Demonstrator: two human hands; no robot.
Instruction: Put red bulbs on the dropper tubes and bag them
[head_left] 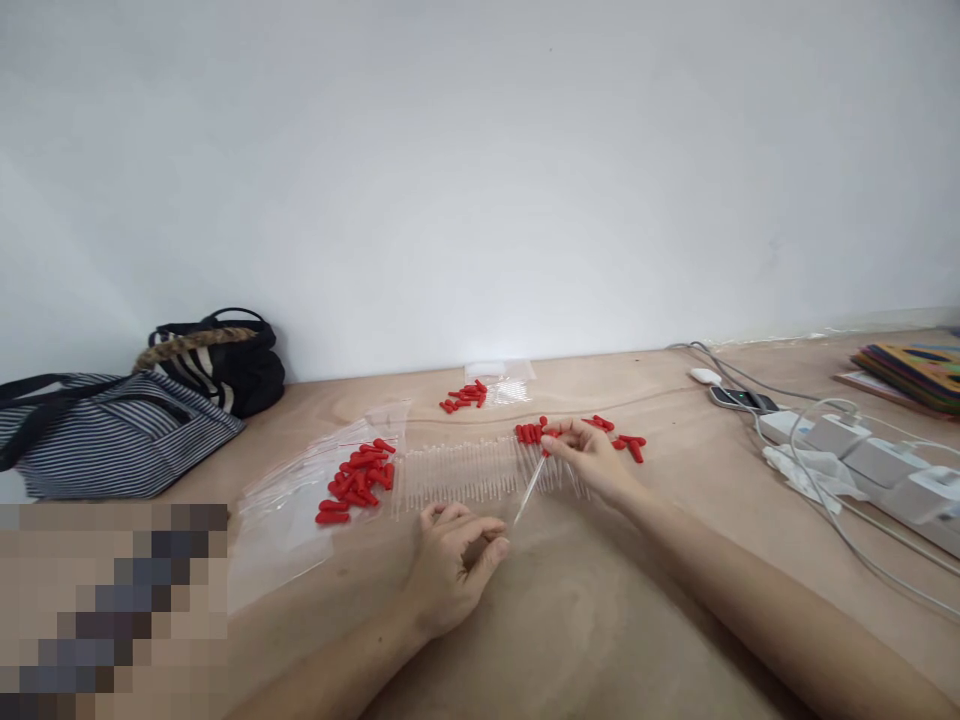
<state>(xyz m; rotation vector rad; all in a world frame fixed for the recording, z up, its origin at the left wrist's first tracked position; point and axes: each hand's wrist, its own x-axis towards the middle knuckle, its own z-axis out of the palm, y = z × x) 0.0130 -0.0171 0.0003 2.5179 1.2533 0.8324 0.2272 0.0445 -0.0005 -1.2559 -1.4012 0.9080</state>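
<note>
My right hand (585, 455) pinches a glass dropper (531, 487) near its red rubber bulb, the thin tube slanting down to the left. Close to the tube's lower tip is my left hand (461, 560), its thumb and forefinger apart and nothing between them. Behind the hands a row of clear glass tubes (454, 472) lies side by side on the table. Several red bulbs (529, 433) sit at the upper ends of tubes on the right of that row, partly hidden by my right hand. A pile of loose red bulbs (364, 478) rests on clear plastic bags (289, 520) at the left.
More red bulbs (465, 396) lie beside a small clear bag (510, 385) near the wall, and others (634, 446) lie right of my right hand. A striped bag (120, 435) and a black bag (247, 365) stand left. Chargers (885, 465), cables and colourful boards (911, 375) occupy the right.
</note>
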